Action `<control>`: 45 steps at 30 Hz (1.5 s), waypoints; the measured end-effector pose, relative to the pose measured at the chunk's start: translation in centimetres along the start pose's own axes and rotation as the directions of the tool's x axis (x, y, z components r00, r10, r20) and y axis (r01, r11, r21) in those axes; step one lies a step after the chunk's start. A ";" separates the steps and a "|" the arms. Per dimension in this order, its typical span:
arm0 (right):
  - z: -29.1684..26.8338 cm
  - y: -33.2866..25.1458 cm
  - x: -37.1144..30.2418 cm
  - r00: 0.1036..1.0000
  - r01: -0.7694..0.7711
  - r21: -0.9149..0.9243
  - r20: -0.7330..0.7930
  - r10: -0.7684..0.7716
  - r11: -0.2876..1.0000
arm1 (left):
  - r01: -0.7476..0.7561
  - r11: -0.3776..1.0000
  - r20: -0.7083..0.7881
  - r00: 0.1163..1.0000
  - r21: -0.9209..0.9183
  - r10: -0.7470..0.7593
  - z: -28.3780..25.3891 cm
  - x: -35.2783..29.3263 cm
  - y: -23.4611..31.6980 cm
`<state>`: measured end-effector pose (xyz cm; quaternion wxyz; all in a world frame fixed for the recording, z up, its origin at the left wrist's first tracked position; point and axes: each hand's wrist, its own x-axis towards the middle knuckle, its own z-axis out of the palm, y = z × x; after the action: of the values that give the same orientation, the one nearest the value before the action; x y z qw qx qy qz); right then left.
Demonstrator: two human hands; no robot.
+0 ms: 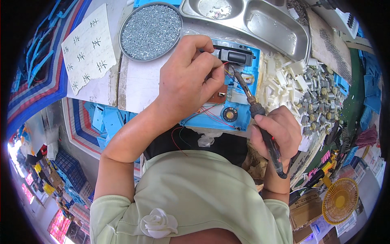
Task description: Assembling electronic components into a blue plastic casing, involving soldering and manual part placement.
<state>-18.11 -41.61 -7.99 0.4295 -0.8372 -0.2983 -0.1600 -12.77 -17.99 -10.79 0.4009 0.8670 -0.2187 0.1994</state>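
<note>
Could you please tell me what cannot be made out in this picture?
- Head view: what, if anything, the left hand pinches; the hand itself hides it.
- Head view: part of the brown board; the left hand covers it.
- Head view: whether the soldering iron's tip touches anything; too small to tell.
- Head view: the steel tray's far side; the top edge cuts it off.

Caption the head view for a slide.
Soldering iron in right hand, left hand at an open blue plastic housing with round speaker.

Soldering iron (pixel 256 109) in right hand (pixel 281 132), contact unclear
</note>
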 end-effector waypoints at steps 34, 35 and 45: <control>-1.3 0.0 -0.6 0.995 -0.015 0.013 -0.099 0.016 1.000 | -0.190 0.978 0.105 0.975 -0.085 0.198 -1.3 1.1 -0.6; -1.3 0.0 -0.6 0.995 -0.015 0.014 -0.099 0.016 1.000 | -0.212 0.976 0.112 0.970 -0.040 0.215 -1.1 1.2 -0.4; -0.8 -0.2 -0.2 0.995 -0.008 0.038 -0.101 0.012 0.999 | -0.149 0.971 0.097 0.986 0.186 0.133 -0.4 1.3 0.0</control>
<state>-18.40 -42.28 -7.56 0.4604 -0.8213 -0.2750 -0.1945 -11.77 -17.97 -9.86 0.2903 0.8915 -0.2761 0.2113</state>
